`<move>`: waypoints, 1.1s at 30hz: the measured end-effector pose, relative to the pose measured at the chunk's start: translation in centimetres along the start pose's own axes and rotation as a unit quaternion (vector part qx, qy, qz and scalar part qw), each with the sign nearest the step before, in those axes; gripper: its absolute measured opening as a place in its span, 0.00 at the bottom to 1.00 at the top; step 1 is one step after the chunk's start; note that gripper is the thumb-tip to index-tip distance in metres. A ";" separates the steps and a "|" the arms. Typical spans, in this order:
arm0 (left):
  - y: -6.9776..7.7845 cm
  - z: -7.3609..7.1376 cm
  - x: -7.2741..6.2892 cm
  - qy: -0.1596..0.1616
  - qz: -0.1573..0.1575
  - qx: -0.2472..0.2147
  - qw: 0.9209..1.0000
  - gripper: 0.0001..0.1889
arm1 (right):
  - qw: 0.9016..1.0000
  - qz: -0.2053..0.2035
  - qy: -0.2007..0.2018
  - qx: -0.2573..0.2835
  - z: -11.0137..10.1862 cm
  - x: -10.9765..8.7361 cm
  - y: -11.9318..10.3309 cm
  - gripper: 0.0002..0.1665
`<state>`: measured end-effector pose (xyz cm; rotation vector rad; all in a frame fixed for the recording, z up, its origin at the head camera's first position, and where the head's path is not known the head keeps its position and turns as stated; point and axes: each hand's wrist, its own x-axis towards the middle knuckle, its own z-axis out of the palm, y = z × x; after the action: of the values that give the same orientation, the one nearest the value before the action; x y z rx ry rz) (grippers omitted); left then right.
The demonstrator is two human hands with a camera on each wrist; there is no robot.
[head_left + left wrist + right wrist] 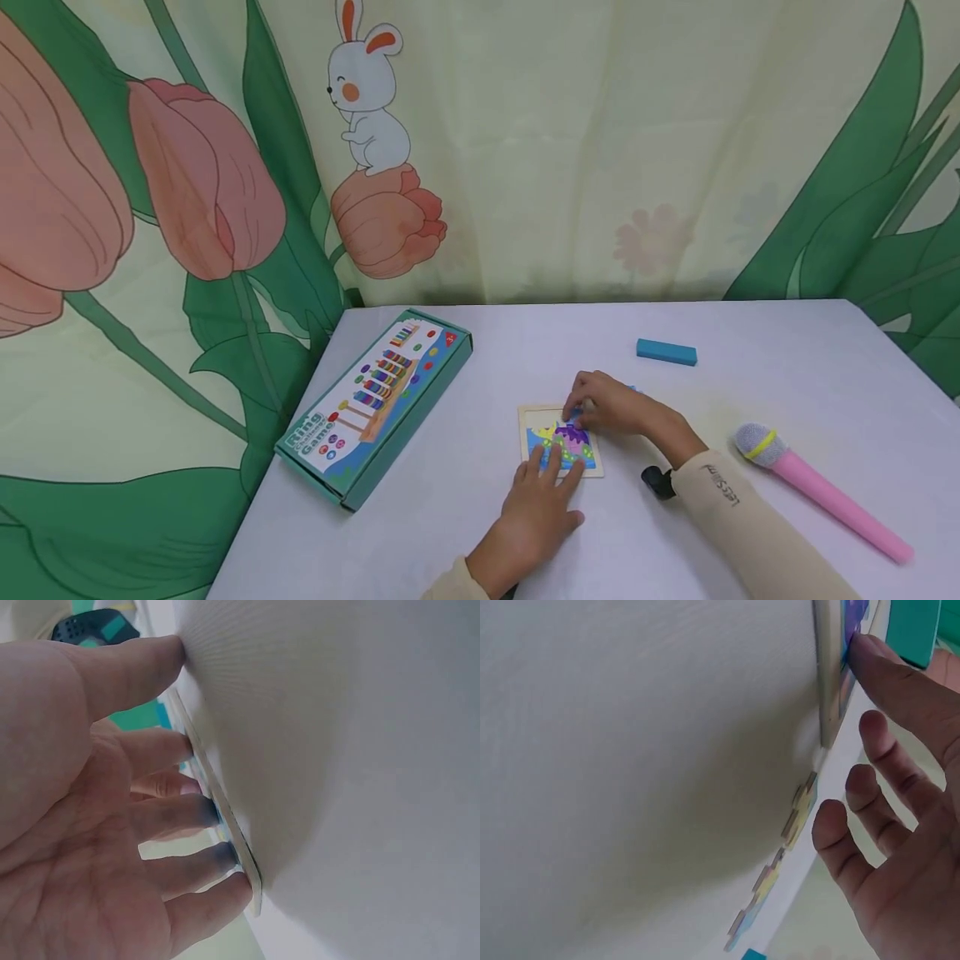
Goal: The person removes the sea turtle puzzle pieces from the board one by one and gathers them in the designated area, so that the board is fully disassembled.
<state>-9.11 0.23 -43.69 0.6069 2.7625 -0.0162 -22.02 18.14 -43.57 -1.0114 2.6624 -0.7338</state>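
Observation:
A small jigsaw puzzle in a pale wooden frame (527, 421) lies on the table, showing purple, green, yellow and blue pieces. Across its near edge, my left hand (536, 512) rests with spread fingers, the fingertips touching the frame and pieces. My right hand (611, 407) is at the puzzle's far right corner, thumb and index finger pinching a bluish puzzle piece (576, 413) that they mostly cover. The right wrist view shows its other fingers loosely bent above the table. Beside the frame there, loose yellow-and-blue puzzle pieces (802, 810) lie flat.
A green game box (390, 400) lies to the left. Behind the right hand is a teal block (666, 352). A pink toy microphone (832, 500) lies at the right, beside the right sleeve (750, 508). A printed curtain (540, 167) hangs behind the white table (420, 533).

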 end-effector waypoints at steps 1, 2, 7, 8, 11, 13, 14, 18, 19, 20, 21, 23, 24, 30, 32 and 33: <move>0.0 0.0 0.0 0.000 0.000 0.001 1.000 0.36 | 1.000 -0.006 0.003 -0.011 0.0 0.0 -0.1 0.08; 0.0 0.0 0.0 0.000 -0.001 -0.001 1.000 0.36 | 1.000 -0.006 0.003 -0.016 -0.1 0.0 -0.2 0.08; 0.0 -0.1 0.1 -0.002 -0.002 -0.015 1.000 0.36 | 1.000 0.018 -0.013 -0.010 -0.2 0.1 -0.6 0.08; 0.0 -0.1 0.1 -0.001 -0.001 -0.016 1.000 0.36 | 1.000 0.024 -0.016 -0.003 -0.2 0.2 -0.6 0.08; 0.0 -0.2 0.1 0.000 -0.001 -0.013 1.000 0.36 | 0.999 0.042 -0.025 0.018 -0.2 0.4 -0.7 0.08; 0.1 -0.3 0.1 0.002 0.003 -0.008 1.000 0.36 | 0.997 0.057 -0.026 0.035 -0.1 0.5 -0.8 0.09; 0.1 -0.3 0.1 0.002 0.005 -0.004 1.000 0.36 | 0.997 0.064 -0.027 0.042 -0.1 0.5 -0.8 0.10; 0.3 -0.5 0.2 0.003 0.016 0.011 1.000 0.37 | 0.994 0.087 -0.024 0.062 -0.1 0.4 -0.9 0.14; 0.4 -0.6 0.3 0.001 0.016 0.012 1.000 0.37 | 0.993 0.091 -0.024 0.065 0.0 0.4 -0.9 0.15; 0.4 -0.6 0.3 -0.001 0.016 0.013 1.000 0.37 | 0.993 0.092 -0.024 0.067 0.0 0.4 -1.0 0.15; 0.5 -0.6 0.3 -0.003 0.015 0.013 1.000 0.37 | 0.993 0.094 -0.023 0.067 0.0 0.3 -1.0 0.15; 0.6 -0.6 0.4 -0.005 0.013 0.013 1.000 0.37 | 0.994 0.089 -0.020 0.065 0.0 0.2 -1.0 0.15; 0.6 -0.6 0.4 -0.006 0.011 0.013 1.000 0.37 | 0.994 0.087 -0.017 0.066 0.0 0.1 -1.0 0.14; 0.7 -0.8 0.4 -0.013 0.006 -0.001 1.000 0.38 | 0.992 0.088 0.001 0.088 -0.4 -0.4 -0.4 0.12; 0.6 -0.8 0.5 -0.018 0.004 -0.013 1.000 0.38 | 0.992 0.074 0.003 0.101 -0.5 -0.5 -0.2 0.13; 0.6 -0.9 0.6 -0.022 0.004 -0.015 1.000 0.38 | 0.992 0.064 0.005 0.105 -0.6 -0.6 0.0 0.13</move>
<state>-9.68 1.08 -42.98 0.6015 2.7131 0.0138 -21.73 18.74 -43.05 -0.7773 2.5622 -0.9694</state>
